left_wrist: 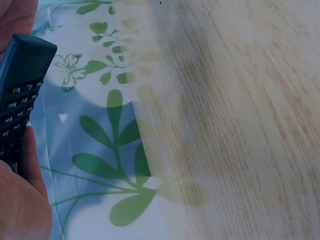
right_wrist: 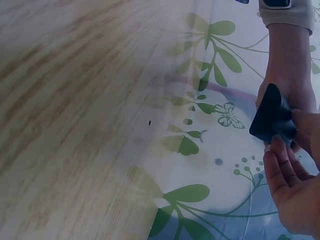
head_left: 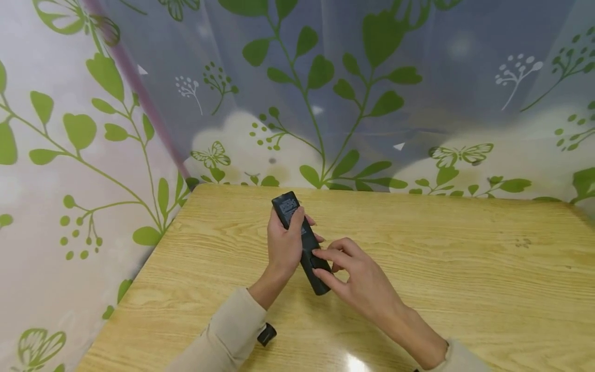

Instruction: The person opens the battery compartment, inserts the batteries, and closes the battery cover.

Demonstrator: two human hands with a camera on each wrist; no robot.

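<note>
A black remote control point(head_left: 304, 243) is held tilted above the table, its labelled back facing up in the head view. My left hand point(head_left: 284, 243) grips its upper part, with the thumb lying across the back and fingertips showing at the far edge. Its number keys show in the left wrist view, where the remote control point(left_wrist: 22, 95) is at the left edge. My right hand point(head_left: 362, 279) pinches the lower part of the remote control between thumb and fingers. In the right wrist view, the right hand point(right_wrist: 295, 185) has its fingertips right at the remote control's dark end point(right_wrist: 274, 117).
The wood-grain table point(head_left: 441, 258) lies beneath both hands. Patterned cloth point(head_left: 288, 103) with green leaves and butterflies hangs behind it and along the left side. A small black device point(head_left: 267, 335) shows at the left sleeve's cuff.
</note>
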